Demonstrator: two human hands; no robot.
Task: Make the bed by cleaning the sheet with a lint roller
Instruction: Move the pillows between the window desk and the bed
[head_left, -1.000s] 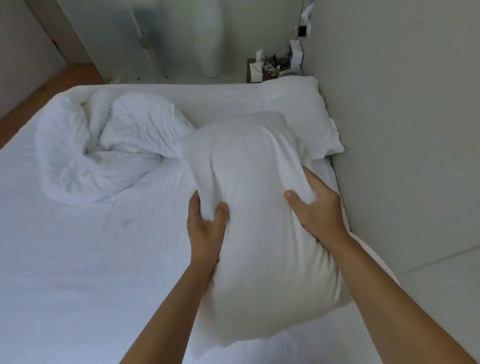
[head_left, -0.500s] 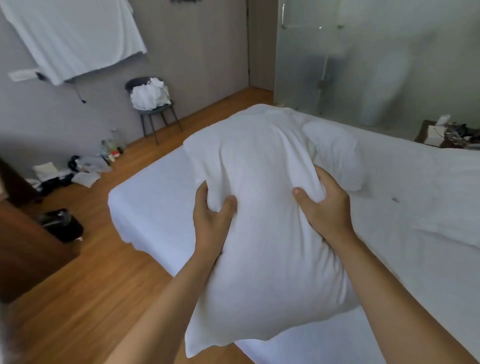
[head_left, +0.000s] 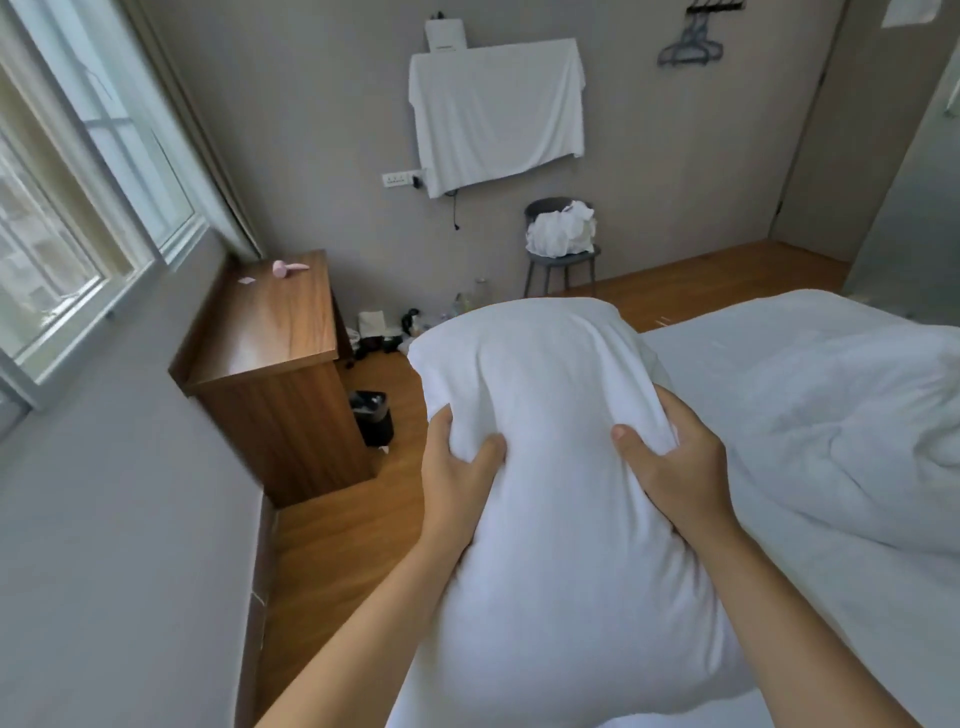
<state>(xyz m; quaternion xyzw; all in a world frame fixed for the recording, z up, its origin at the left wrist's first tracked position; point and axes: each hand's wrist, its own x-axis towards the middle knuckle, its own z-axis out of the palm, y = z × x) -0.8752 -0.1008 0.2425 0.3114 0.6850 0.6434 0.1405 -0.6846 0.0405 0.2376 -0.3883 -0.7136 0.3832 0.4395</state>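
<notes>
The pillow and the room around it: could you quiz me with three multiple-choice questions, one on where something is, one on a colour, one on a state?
1. Where does the pile of white laundry sit?
A. on the grey chair by the far wall
B. on the wooden cabinet
C. on the floor by the bin

2. What colour is the small object on the wooden cabinet?
A. blue
B. pink
C. black

3. How is the pillow held?
A. one hand only
B. lying flat on the bed, untouched
C. both hands grip it

Answers: 1 A, the heap fills the chair's seat. 2 B, it shows pink against the brown top. 3 C, the left hand and right hand each pinch its cover, thumbs in front.
</notes>
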